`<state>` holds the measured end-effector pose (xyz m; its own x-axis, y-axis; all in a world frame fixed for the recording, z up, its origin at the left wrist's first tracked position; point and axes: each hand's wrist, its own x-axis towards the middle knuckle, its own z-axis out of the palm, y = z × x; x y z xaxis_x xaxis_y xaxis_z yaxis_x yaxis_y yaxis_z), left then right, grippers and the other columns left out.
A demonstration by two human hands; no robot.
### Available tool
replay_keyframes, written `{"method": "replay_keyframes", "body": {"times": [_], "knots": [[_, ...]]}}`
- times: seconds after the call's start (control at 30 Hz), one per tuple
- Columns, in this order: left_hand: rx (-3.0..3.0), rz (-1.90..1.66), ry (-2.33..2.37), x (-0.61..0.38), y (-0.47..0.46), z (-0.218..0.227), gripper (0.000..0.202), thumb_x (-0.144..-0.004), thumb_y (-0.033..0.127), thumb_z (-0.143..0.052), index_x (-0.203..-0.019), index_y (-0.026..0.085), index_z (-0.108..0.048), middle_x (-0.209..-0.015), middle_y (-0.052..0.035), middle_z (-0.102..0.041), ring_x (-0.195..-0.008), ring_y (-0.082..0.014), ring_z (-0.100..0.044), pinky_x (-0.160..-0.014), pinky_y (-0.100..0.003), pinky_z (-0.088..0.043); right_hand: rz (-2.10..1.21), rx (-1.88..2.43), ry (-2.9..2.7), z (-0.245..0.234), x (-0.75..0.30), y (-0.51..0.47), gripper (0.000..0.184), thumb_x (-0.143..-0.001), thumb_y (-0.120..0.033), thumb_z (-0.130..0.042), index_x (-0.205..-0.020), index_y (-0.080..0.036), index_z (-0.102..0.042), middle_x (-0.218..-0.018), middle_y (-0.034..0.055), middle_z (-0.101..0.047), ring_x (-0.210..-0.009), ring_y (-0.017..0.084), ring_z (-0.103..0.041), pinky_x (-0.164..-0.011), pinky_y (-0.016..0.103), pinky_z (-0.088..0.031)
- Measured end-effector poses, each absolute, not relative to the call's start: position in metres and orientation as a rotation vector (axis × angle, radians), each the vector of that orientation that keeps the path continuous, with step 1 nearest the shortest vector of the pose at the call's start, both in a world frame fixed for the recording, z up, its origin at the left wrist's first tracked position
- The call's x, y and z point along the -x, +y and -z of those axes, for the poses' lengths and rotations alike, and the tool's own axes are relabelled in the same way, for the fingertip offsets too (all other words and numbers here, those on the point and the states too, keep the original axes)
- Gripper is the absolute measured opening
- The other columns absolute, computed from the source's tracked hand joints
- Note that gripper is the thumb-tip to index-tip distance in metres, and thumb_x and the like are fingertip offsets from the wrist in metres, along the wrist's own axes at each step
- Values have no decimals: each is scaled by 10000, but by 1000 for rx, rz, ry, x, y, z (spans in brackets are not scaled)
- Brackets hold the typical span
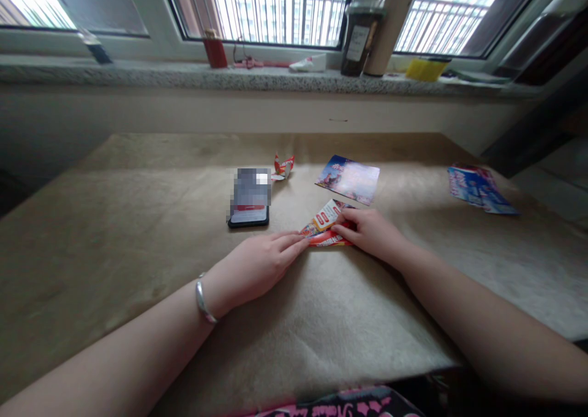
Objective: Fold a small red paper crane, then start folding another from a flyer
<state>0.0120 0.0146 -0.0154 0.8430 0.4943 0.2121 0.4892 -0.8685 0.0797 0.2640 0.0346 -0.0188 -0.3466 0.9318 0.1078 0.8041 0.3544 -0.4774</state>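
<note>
A sheet of colourful printed paper, folded into a narrow pointed shape [324, 215], lies on the table in front of me. It shows red, white, yellow and blue print. My left hand [257, 267] comes from the left, its fingers close together and holding the paper's pointed left tip. A silver bracelet [202, 300] is on that wrist. On the paper's right side, my right hand [365, 230] is closed in a pinch, thumb and fingers on the folded layers. The right fingers cover part of the paper's right end.
A phone [248, 216] with a blurred screen lies left of the paper. Behind it stands a small red folded-paper figure [285, 167]. A blue and pink printed sheet [349, 179] lies beyond my right hand; more printed sheets [480, 189] lie far right. Containers line the windowsill [275, 81].
</note>
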Motion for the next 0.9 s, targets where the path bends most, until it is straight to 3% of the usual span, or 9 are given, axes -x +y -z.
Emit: {"method": "replay_keyframes", "body": {"times": [0.43,0.9], "knots": [[-2987,-377,807,-12,13,16,411,-897,135,-408,-1306,144,-448,-1308,-106,-533,-1200,-198,-507,-1008,-366,-454,-253,1548,-2328,15,-261,30,161,-820,-303,-562,-714,-190,-607,-737,23,-644,-643,143,-555,-555,236,-341],[-3072,-348,820,-14,13,14,371,-932,171,-391,-1291,128,-474,-1282,-103,-554,-1181,-215,-510,-983,-383,-468,-248,1293,-2309,26,-270,43,128,-825,-251,-579,-715,-186,-589,-809,46,-604,-781,177,-542,-699,287,-423]]}}
